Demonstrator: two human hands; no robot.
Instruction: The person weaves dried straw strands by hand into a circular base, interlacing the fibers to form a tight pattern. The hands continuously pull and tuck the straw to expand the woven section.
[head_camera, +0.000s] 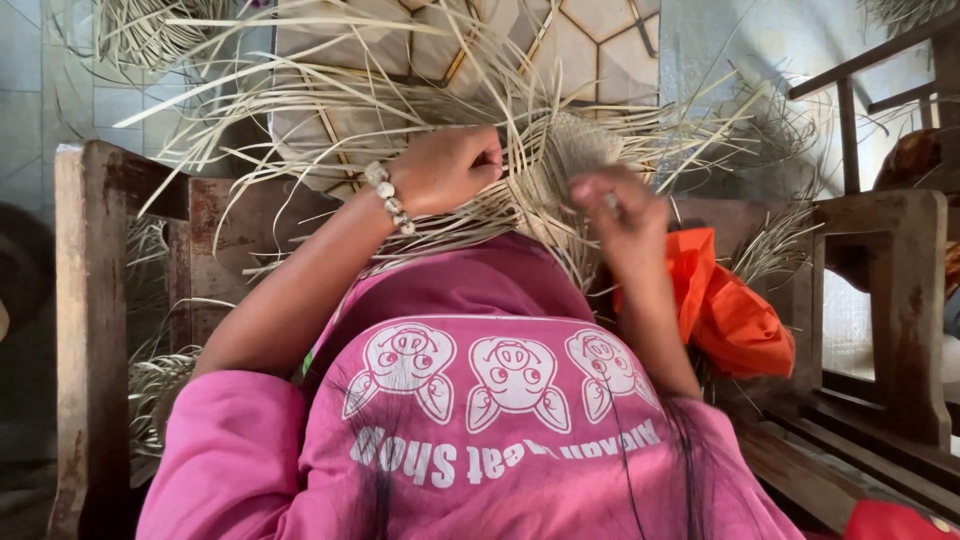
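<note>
Floor (600, 40) is tiled, pale hexagon tiles with darker grout lines up top, and plainer grey-blue square tiles (40, 90) off to the left. Worn wooden bench (90, 300) on the left, chipped and rusty-looking, with a thick upright post. Right side has more dark wooden furniture (905, 290), a chunky armrest and slats below it. Bright daylight washes out the upper right, while the bottom left corner is pretty dim.

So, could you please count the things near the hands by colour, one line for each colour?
Pale straw: 1, the woven strip bundle that the left hand and right hand hold
Orange: 1, cloth
Beige: 1, bead bracelet
Brown: 1, wooden bench
Total: 4
</note>
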